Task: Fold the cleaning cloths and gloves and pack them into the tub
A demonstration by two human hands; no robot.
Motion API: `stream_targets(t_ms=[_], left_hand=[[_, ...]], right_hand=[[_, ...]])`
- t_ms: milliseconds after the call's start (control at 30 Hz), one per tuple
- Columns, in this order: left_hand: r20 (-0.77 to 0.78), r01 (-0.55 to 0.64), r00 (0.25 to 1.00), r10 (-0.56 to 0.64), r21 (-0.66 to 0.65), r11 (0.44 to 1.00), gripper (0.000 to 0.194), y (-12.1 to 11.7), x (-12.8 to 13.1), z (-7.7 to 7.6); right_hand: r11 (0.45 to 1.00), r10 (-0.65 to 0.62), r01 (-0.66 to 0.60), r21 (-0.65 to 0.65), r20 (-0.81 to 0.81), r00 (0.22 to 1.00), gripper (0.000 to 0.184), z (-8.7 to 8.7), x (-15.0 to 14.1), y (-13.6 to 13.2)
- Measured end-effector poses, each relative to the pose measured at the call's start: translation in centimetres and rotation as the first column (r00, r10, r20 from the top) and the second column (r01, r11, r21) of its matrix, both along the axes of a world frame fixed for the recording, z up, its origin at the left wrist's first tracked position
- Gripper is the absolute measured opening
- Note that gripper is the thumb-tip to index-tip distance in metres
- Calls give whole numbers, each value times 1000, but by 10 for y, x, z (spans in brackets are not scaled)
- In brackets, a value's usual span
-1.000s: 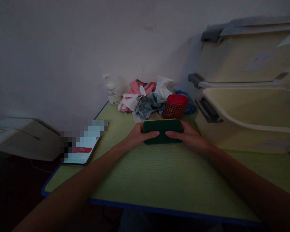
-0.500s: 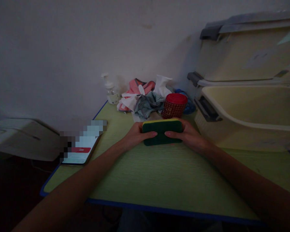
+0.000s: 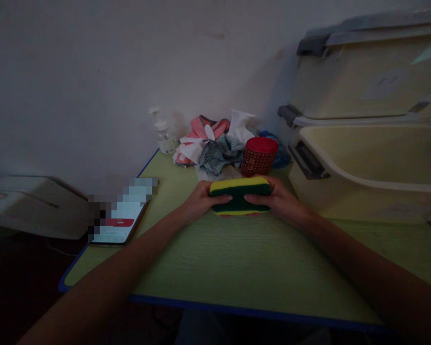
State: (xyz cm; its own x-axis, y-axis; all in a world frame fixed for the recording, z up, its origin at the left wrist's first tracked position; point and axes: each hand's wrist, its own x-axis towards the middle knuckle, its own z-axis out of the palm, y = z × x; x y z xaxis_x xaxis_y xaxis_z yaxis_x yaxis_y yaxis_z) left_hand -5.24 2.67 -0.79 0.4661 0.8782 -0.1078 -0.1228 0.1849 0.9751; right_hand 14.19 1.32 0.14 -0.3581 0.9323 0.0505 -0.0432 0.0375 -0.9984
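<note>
A sponge (image 3: 239, 205), yellow with a dark green scouring face, is gripped at both ends above the green table (image 3: 237, 268). My left hand (image 3: 205, 199) closes on its left end, the thumb pressed across the green face. On the right end my right hand (image 3: 275, 196) does the same, thumb pointing inward. Yellow shows along the top and bottom edges, and the green face is squeezed in. Most of my other fingers are hidden behind the sponge. Just beyond it stands a red patterned canister (image 3: 259, 157) with a red lid.
Crumpled cloths (image 3: 221, 153) and white tissue (image 3: 241, 125) lie against the wall, beside a pump bottle (image 3: 165, 138). A phone (image 3: 124, 215) rests at the left edge. Cream bins (image 3: 373, 201) are stacked at the right. A white appliance (image 3: 39, 206) stands left of the table.
The sponge has bent under my thumbs: more yellow shows on top, and a yellow strip now appears along the bottom. Both hands stay in nearly the same place.
</note>
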Motion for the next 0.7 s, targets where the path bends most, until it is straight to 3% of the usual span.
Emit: stream_targets(t_ms=[133,233,433,700], left_hand=[[56,-24,998,26,-38,999,32,3,-1,4],[88,-50,995,53,-32,998,33,7,-4,6],[115,-61,992,60,10,998,33,11,-10,8],[115,-88,990,82,47,995,31,10,-8,8]], right_hand=[[982,70,-90,-164,-126,990,34,0,1,3],[969,74,-123,-217,-220,973,35,-1,4,6],[968,26,-89,-233,-261,965,33,0,11,8],[990,14,-46,-132,-235,972,30,3,9,6]])
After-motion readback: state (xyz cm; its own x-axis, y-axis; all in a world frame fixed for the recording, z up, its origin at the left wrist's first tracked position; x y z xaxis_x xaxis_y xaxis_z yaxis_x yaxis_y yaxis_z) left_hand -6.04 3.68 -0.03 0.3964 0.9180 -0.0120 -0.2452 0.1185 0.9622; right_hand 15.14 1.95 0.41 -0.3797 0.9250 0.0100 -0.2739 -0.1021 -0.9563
